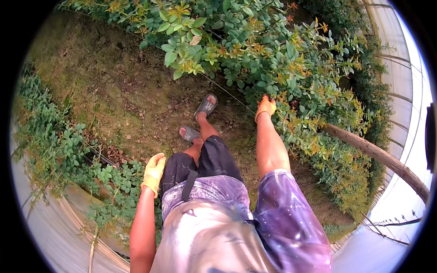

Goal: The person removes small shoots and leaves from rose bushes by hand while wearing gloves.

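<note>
My right hand (pixel 266 106), in an orange-yellow glove, reaches to the lower edge of a leafy rose bush (pixel 259 61). Its fingertips are partly among the leaves, so whether they grip a stem cannot be told. Reddish and yellow-green young shoots top the green foliage around it. My left hand (pixel 154 170), in a yellow glove, is beside my left thigh, near the low plants on the left. Its fingers are together and slightly bent, and no object shows in it. A thin wire (pixel 227 92) runs along the bush's edge, towards my right wrist.
A wooden pole (pixel 372 150) slants out of the bushes at the right. Low green plants (pixel 68 146) with a line through them grow on the left. Between the rows lies a mossy dirt path (pixel 119 85), where my sandalled feet stand. Plastic greenhouse sheeting (pixel 397 75) curves along the right.
</note>
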Motion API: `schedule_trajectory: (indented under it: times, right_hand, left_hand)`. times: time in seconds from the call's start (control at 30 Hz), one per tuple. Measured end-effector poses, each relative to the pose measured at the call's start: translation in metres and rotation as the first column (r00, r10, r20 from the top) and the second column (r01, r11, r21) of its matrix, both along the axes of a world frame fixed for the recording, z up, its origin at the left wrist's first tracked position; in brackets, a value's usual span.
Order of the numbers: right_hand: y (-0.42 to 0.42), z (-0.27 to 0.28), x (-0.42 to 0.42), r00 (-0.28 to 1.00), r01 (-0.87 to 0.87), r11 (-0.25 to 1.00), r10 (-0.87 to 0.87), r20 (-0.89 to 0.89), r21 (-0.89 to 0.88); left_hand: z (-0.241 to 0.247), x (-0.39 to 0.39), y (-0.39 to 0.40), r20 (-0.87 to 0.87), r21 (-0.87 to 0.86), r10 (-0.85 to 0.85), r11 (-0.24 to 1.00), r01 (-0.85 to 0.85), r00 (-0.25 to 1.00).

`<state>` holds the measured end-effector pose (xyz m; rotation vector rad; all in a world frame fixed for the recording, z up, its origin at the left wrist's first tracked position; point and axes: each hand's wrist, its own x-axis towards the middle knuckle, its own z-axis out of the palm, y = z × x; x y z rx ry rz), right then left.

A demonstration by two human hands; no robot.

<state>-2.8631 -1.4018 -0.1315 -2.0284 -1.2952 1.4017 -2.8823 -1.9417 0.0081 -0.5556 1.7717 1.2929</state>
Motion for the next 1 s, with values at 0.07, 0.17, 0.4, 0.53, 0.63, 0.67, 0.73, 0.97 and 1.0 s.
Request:
schedule_trajectory:
  times: [0.07,0.17,0.4,0.53,0.63,0.67,0.73,0.97,1.0]
  right_hand:
    - [-0.006,0.002,-0.001,0.996,-0.036,0.999,0.039,-0.085,0.035]
    - [-0.011,0.003,0.007,0.977,0.029,0.996,-0.011,-0.211,0.081]
    - [-0.028,0.002,0.017,0.787,0.182,0.929,-0.334,-0.518,-0.323]
    - [-0.028,0.003,0.007,0.666,0.341,0.777,-0.597,-0.447,-0.529]
    - [-0.041,0.026,-0.01,0.81,0.37,0.795,-0.529,-0.252,-0.48]
    - [-0.049,0.041,-0.015,0.905,0.323,0.849,-0.406,-0.126,-0.418]
    - [-0.072,0.068,-0.02,0.998,-0.046,0.989,0.051,0.035,-0.142]
    - [-0.045,0.075,-0.149,0.855,-0.511,0.695,0.472,0.215,0.507]
    - [-0.027,0.065,-0.165,0.872,-0.485,0.742,0.453,0.188,0.462]
  left_hand:
    - [-0.001,-0.016,0.007,0.01,0.002,-0.023,1.0,0.023,1.0]
    - [0.002,-0.043,0.038,0.064,-0.031,-0.123,0.992,0.125,0.99]
    - [0.007,-0.098,0.142,0.035,0.024,-0.327,0.945,0.327,0.944]
    - [0.005,-0.123,0.206,0.01,0.074,-0.425,0.903,0.423,0.905]
    - [-0.005,-0.135,0.233,-0.048,0.047,-0.526,0.848,0.528,0.849]
    - [-0.003,-0.14,0.243,-0.014,0.072,-0.504,0.861,0.504,0.864]
    - [-0.009,-0.142,0.255,-0.025,0.103,-0.482,0.87,0.482,0.876]
    - [-0.007,-0.138,0.244,0.008,0.041,-0.477,0.878,0.476,0.879]
    - [-0.005,-0.138,0.241,0.033,0.02,-0.503,0.864,0.503,0.864]
